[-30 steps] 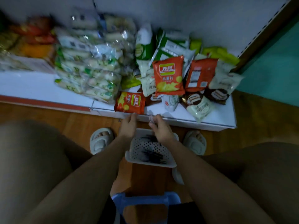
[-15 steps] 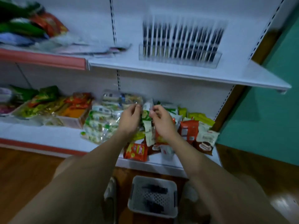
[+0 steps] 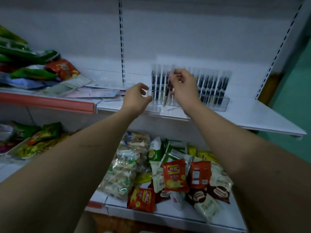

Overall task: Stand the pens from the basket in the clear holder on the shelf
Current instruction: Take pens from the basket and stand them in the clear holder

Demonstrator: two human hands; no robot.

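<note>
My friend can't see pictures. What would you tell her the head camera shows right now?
A person's right hand pinches a pen, lowering it slanted into a clear holder of upright pens on a white shelf. The left hand touches the holder's left end. Snack bags lie piled on the shelf below.

The upper white shelf point(image 3: 244, 115) carries the clear holder point(image 3: 217, 102), standing near its back wall with a row of upright pens point(image 3: 211, 88) in it; to the left lie flat paper packets point(image 3: 94, 93) and heaped snack bags point(image 3: 33, 68); the lower shelf point(image 3: 185, 217) bears piled snack packets point(image 3: 175, 177), and a tray of bags point(image 3: 30, 145) at left.
</note>
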